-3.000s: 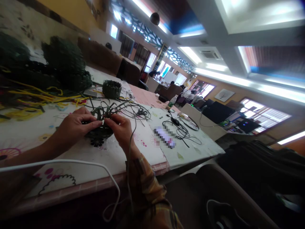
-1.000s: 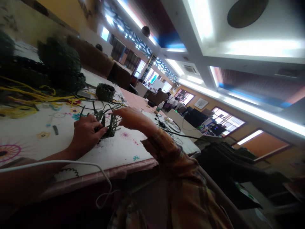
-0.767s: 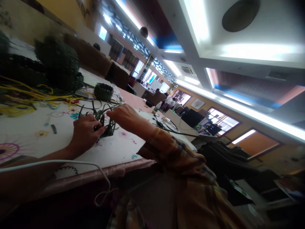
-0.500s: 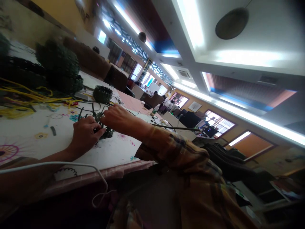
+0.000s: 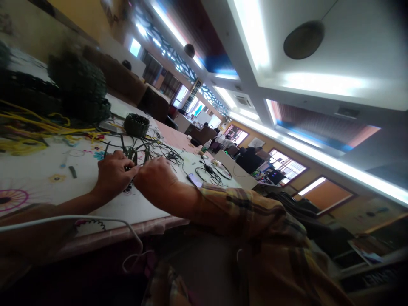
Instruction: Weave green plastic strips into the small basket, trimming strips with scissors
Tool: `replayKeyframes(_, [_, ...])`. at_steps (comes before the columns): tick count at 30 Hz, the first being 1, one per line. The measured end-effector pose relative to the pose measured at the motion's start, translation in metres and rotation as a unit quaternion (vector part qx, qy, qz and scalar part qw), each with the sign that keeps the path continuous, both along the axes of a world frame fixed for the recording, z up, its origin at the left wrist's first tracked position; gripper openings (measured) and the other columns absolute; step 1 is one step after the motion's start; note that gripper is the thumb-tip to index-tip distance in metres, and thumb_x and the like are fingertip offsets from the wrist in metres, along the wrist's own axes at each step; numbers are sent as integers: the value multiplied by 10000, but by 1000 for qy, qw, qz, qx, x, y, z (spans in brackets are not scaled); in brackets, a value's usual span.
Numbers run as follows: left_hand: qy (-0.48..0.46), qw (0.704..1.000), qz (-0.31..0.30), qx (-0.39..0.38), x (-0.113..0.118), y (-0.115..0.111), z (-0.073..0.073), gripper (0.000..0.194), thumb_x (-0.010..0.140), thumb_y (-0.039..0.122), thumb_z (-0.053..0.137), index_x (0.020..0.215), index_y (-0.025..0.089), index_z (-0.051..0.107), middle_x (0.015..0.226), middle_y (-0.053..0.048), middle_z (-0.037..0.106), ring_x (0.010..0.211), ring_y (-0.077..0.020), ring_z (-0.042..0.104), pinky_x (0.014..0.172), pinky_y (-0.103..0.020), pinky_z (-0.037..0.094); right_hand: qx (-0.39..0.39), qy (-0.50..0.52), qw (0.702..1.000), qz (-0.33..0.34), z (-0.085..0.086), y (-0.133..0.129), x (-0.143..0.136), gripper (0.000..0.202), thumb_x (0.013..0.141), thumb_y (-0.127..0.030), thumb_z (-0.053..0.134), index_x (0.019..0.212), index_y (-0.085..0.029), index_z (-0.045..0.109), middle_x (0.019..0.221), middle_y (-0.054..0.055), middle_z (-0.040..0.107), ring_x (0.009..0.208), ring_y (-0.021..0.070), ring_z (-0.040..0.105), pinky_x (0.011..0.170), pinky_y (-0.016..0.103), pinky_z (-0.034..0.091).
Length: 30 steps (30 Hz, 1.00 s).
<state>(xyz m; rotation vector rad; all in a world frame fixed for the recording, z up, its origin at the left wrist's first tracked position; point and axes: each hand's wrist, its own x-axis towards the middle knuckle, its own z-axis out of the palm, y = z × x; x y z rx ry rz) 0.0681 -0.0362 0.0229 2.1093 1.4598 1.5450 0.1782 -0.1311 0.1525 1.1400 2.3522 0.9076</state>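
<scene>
My left hand point(image 5: 114, 172) is closed on a small half-woven basket point(image 5: 130, 158) of dark green strips, low over the table. Loose strip ends stick up around its fingers. Against the basket's near right side, my right hand point(image 5: 156, 174) makes a fist, thumb side toward the left hand. A dark green strip point(image 5: 147, 154) runs up from behind its fingers; its grip on the strip is mostly hidden. Much of the basket is covered by both hands. Just beyond stands a finished-looking small dark green woven basket point(image 5: 136, 125).
Large dark green woven baskets point(image 5: 76, 89) and yellow strips point(image 5: 38, 123) lie at the left. Tangled dark strips point(image 5: 168, 155), a phone point(image 5: 194, 180) and a bottle point(image 5: 206, 146) are to the right. A white cable point(image 5: 95, 218) crosses in front of my left forearm.
My right hand has come down and nearer, now covering the basket's right side. A long strip that stretched past the right forearm is no longer visible there. The left hand stays nearly in place.
</scene>
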Motion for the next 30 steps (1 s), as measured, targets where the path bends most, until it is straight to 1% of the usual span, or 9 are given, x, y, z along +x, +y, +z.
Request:
replayKeyframes(2, [1,1000,-2,2,1,-2,0,262,814,363,575,630,192,650,742,-44,537,755,-210,487,710,-357,335,12,-28,999,-13,-4,1,-6,231,941,-89,452,951,-76,683,900,181,708,844,311,677,678,417,503])
replayKeyframes(4, [5,1000,-3,6,2,-3,-1,232,794,320,581,608,191,627,734,-48,532,747,-213,477,698,-362,316,15,-41,999,20,0,12,-9,225,938,-107,477,910,-97,700,924,180,711,890,321,658,723,433,496])
replayKeyframes(8, [3,1000,-6,12,4,-3,-4,253,803,357,607,613,191,619,759,-52,540,801,-227,511,762,-375,350,-7,-10,993,117,26,59,0,286,947,-80,464,823,-152,711,983,127,715,980,278,615,879,433,445])
replayKeyframes(10, [0,1000,-13,14,4,-2,-6,285,825,410,606,639,196,644,772,-51,549,827,-233,535,806,-385,377,-48,22,993,104,39,83,12,289,945,-56,469,843,-165,717,998,100,713,938,228,604,864,385,427])
replayKeyframes(13, [-6,1000,-20,17,3,0,-7,290,834,422,598,643,211,656,763,-45,557,822,-234,557,807,-386,395,-123,123,984,25,47,110,32,227,910,-62,542,801,-166,712,880,59,700,743,151,542,739,311,395])
replayKeyframes(17, [-18,999,-26,24,2,-1,-7,275,816,421,613,635,218,659,771,-46,574,815,-233,566,787,-382,398,-176,219,960,20,39,132,52,196,843,-87,642,670,-169,686,689,-26,623,677,102,491,716,256,372])
replayKeyframes(20, [-19,999,-43,23,3,-4,-7,293,820,430,602,628,214,652,742,-40,560,788,-220,556,772,-374,392,-225,251,942,8,31,144,53,152,800,-75,663,673,-153,691,627,-61,582,658,86,474,710,234,367])
replayKeyframes(26, [-13,998,-53,18,4,-8,-8,296,807,423,598,608,209,639,762,-47,569,798,-223,550,786,-380,384,-228,98,968,38,32,149,25,184,864,-53,569,897,-81,747,874,59,721,742,111,524,757,256,416])
replayKeyframes(30, [-21,998,-58,20,4,-7,-8,304,808,428,594,601,209,637,747,-47,563,778,-223,545,768,-378,385,-188,16,980,65,40,141,3,248,891,-20,511,920,-74,751,932,99,737,758,137,563,725,281,430])
